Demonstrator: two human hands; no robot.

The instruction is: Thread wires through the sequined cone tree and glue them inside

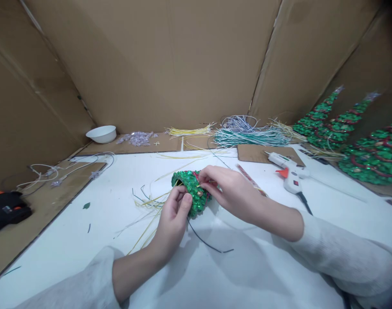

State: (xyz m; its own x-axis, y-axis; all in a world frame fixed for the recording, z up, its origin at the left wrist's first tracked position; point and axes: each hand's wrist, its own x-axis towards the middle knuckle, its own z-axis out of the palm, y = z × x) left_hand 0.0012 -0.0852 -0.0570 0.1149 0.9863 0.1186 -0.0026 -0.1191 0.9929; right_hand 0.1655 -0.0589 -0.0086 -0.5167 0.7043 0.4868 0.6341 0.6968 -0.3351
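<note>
A small green beaded Christmas tree (196, 201) lies tipped over, its hollow base facing left, with red trim and small gold beads on its side. My left hand (176, 210) grips the rim of the base, thumb outside and fingers at the opening. Yellow and green wires (151, 201) trail out of the base to the left. On the tree's upper side, my right hand (221, 184) pinches a thin yellow wire (198, 186) between thumb and forefinger. The tree's tip is hidden behind that hand. A dark wire (202, 241) curves over the white table below.
A white hot glue gun (292, 180) lies at right near a cardboard piece (260, 153). Behind are green wire bundles (250, 137), yellow wires (189, 130), clear stars (138, 138) and a white bowl (101, 134). Finished trees (372, 159) stand right; a black glue gun (9, 210) lies left.
</note>
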